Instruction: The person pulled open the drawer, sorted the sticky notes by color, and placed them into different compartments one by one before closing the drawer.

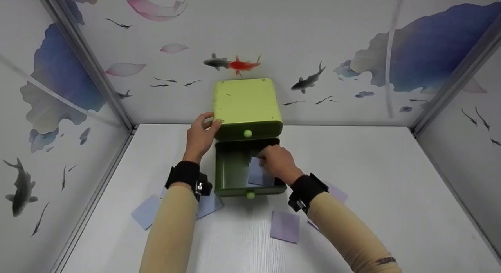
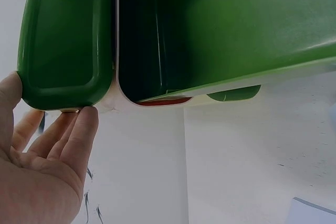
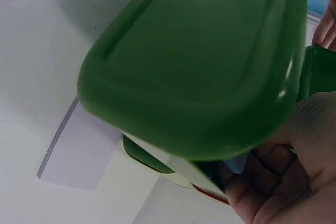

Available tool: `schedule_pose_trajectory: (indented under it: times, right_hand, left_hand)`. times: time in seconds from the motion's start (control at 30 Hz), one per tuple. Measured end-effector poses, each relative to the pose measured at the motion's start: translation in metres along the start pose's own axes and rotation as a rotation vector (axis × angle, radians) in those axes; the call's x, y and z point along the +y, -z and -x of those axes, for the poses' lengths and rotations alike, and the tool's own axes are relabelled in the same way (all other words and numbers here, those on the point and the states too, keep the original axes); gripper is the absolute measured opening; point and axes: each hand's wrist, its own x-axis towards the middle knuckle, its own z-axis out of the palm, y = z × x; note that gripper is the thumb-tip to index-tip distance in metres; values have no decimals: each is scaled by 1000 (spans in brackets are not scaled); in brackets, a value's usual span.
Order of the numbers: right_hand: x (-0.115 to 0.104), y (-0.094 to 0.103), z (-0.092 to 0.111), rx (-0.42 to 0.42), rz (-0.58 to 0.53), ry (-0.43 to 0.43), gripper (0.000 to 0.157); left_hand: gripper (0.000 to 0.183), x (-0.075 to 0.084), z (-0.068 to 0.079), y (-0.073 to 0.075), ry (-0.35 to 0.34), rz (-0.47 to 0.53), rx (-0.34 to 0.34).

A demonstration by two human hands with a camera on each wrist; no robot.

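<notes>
Right fingers (image 1: pixel 268 152) around one blue pad (image 1: pixel 259 173), left fingers (image 2: pixel 79 139) wide against one two-drawer box (image 1: pixel 246 102)

The box (image 1: pixel 246 102) is lime and dark green, the cards (image 1: pixel 284 226) pale blue or lilac, the white wall (image 1: pixel 274 30) fish-patterned.

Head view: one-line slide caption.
Left hand touching green cabinet, right hand holding a bluish card at the open lower drawer.

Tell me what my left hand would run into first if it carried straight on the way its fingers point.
Most likely the green drawer box: the left hand points toward its left side, and the fingertips appear to touch it, though depth there is hard to judge.
</notes>
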Motion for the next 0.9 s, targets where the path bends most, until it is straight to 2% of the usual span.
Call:
schedule_pose_trajectory:
  times: [0.3, 0.5, 0.77, 0.9]
  right_hand:
    - [-6, -12, 2, -32, 98, -16, 22]
    - [-7, -17, 2, -42, 118, 6, 28]
    - [-7, -20, 2, -69, 52, 100, 15]
    - [-7, -20, 2, -85, 57, 108, 13]
  left_hand:
    - [51, -2, -1, -1, -7, 2, 6]
    - [52, -2, -1, -1, -15, 8, 0]
    - [51, -1, -1, 0, -20, 12, -2]
    - [51, -2, -1, 0, -24, 13, 4]
